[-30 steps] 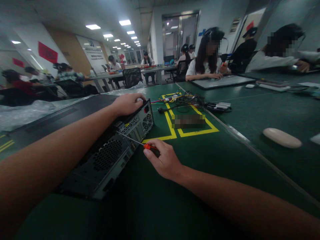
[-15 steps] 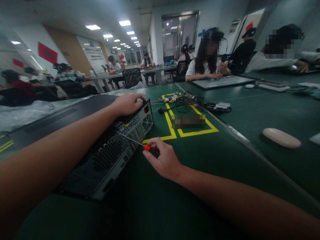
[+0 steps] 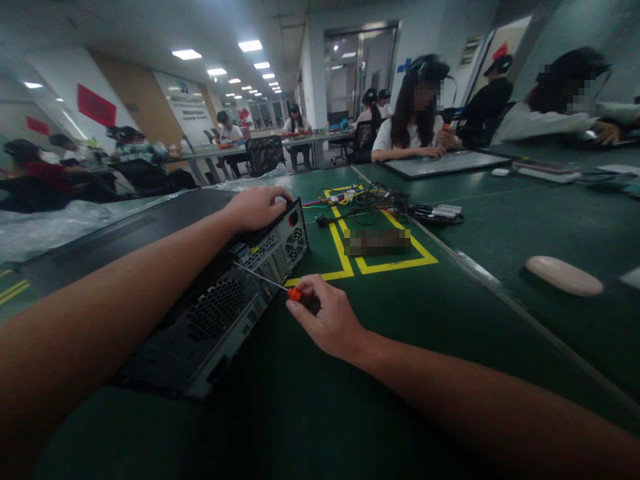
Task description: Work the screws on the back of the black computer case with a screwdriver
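Office workshop; mesh chair (image 3: 265, 156), worktable (image 3: 425, 310), screwdriver (image 3: 295, 294)

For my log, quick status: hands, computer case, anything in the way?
Right hand gripping screwdriver, tip at rear of computer case. Left hand on case's upper edge. Left forearm hides part of case; cables beyond.

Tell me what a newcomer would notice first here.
Probably the orange-collared screwdriver in the right hand, its shaft reaching to the back of the dark computer case. The left hand rests on top of that case. Beyond the right hand, bright yellow tape marks the green table.
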The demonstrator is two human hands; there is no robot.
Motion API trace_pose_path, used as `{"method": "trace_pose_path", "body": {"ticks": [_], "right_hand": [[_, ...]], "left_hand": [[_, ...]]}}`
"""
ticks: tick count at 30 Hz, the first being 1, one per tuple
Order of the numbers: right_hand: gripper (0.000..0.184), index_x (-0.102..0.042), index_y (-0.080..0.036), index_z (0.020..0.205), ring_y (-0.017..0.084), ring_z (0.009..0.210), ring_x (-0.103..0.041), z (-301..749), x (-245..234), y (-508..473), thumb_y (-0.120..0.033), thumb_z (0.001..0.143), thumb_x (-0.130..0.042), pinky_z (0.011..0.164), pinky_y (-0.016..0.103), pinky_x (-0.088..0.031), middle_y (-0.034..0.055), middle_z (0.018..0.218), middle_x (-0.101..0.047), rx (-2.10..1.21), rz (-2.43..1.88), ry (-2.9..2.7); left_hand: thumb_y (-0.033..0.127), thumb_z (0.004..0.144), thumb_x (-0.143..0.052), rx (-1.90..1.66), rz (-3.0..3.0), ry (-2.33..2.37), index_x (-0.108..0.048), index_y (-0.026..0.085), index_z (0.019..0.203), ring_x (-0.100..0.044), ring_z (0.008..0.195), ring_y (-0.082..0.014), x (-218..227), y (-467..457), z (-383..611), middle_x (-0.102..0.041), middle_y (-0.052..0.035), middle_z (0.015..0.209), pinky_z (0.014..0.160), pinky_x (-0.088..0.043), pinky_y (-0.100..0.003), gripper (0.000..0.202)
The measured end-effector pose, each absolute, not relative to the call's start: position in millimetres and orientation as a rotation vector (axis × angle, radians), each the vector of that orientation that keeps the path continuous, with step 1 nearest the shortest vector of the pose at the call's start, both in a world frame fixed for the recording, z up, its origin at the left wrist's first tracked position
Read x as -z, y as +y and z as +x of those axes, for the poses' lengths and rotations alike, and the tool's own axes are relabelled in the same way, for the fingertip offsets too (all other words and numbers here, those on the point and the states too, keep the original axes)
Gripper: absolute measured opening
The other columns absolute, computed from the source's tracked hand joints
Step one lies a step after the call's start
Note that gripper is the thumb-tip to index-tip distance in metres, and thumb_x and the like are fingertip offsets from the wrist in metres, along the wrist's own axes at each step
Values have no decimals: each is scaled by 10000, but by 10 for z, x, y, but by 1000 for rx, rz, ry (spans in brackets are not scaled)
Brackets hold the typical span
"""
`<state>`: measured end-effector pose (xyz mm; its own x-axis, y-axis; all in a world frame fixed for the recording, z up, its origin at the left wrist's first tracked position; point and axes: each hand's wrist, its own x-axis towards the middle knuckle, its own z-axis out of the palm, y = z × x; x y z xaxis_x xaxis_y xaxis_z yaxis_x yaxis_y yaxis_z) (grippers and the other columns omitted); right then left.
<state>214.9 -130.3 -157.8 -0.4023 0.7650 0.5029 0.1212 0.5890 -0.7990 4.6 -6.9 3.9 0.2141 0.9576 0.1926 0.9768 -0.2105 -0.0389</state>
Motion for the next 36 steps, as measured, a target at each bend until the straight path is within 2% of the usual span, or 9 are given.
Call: {"method": "trace_pose_path", "body": {"ticks": [7, 13, 21, 31, 36], "right_hand": [[164, -636, -266, 1124, 220, 883, -759, 2153, 1578, -1301, -404, 1053, -688, 862, 392, -622, 49, 1032, -795, -851, -713, -1876], [169, -645, -265, 1141, 217, 875, -754, 2152, 1580, -1307, -408, 1063, -691, 845, 386, -617, 46, 1031, -792, -845, -718, -1882], [183, -650, -262, 1139, 214, 871, -753, 2156, 1585, -1312, -424, 1064, -691, 839, 381, -617, 50, 1033, -795, -850, -712, -1878], [175, -679, -256, 1141, 200, 825, -732, 2152, 1576, -1323, -411, 1065, -708, 799, 348, -590, 36, 993, -789, -816, -746, -1877], [205, -715, -241, 1150, 223, 910, -750, 2159, 1577, -1312, -434, 1099, -669, 870, 374, -594, 63, 1036, -808, -737, -741, -1905]], "left_hand": [[355, 1070, -455, 209, -2334, -1867, -791, 231, 1524, -754, 1043, -335, -45, -62, 44, -818, -135, 1094, 951, -528, -444, 577], [371, 1074, -439, 192, -2337, -1858, -779, 210, 1531, -748, 1060, -345, -39, -58, 37, -809, -147, 1110, 949, -522, -447, 591], [385, 1080, -436, 206, -2341, -1863, -783, 244, 1528, -745, 1098, -342, -31, -48, 25, -822, -143, 1183, 978, -533, -453, 584], [390, 1058, -441, 208, -2340, -1842, -789, 248, 1522, -754, 1084, -344, -27, -42, 11, -826, -134, 1148, 981, -542, -454, 596], [386, 1058, -444, 219, -2356, -1844, -795, 248, 1515, -749, 1101, -357, -32, -40, 9, -826, -144, 1156, 986, -536, -472, 593]]}}
